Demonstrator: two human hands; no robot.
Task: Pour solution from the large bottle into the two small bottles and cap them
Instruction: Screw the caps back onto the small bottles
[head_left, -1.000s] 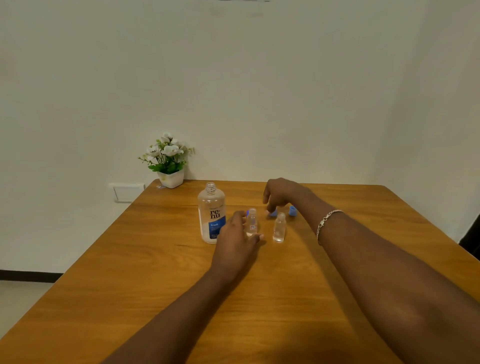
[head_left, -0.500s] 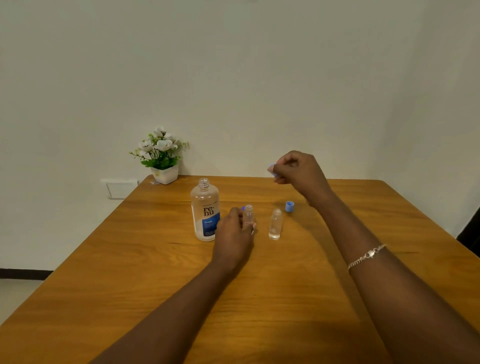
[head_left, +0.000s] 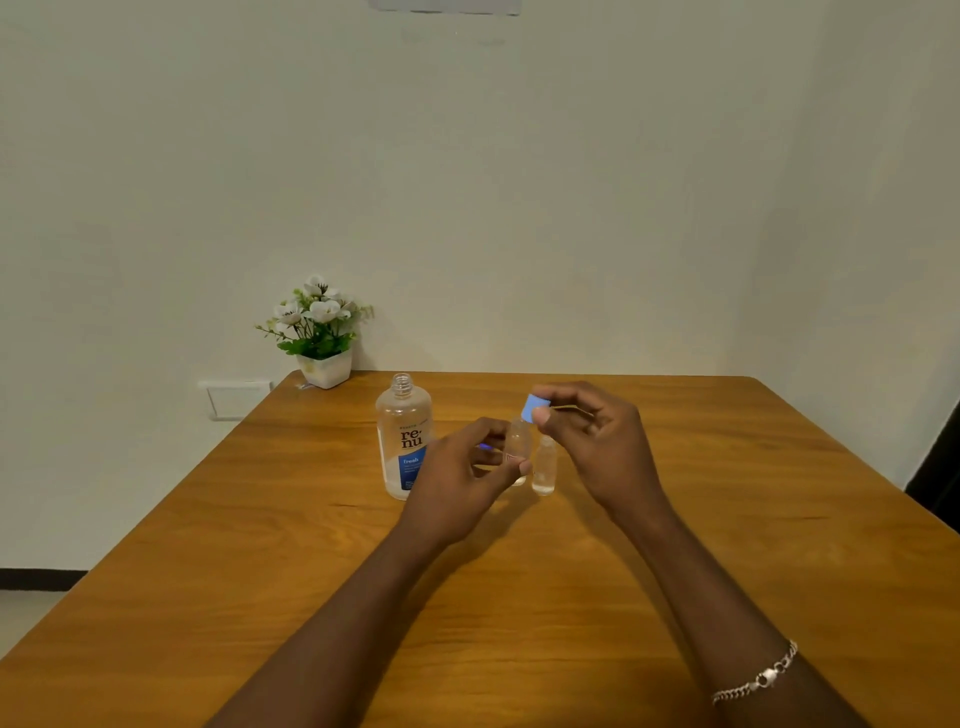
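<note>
The large clear bottle (head_left: 404, 436) with a blue label stands uncapped on the wooden table (head_left: 311, 545). Just right of it, my left hand (head_left: 457, 483) grips a small clear bottle (head_left: 518, 441) by its body. A second small bottle (head_left: 544, 465) stands uncapped right beside it with a little liquid at the bottom. My right hand (head_left: 597, 447) pinches a small blue cap (head_left: 535, 407) just above the mouth of the held bottle. A bit of blue (head_left: 485, 446) shows between my left fingers; I cannot tell what it is.
A white pot of white flowers (head_left: 319, 338) sits at the table's far left corner against the wall. A wall socket plate (head_left: 234, 397) is left of the table. A silver bracelet (head_left: 758, 675) is on my right wrist.
My right hand picked a blue cap off the table behind the small bottles, lifted it and brought it down and left to the mouth of the bottle that my left hand holds.
</note>
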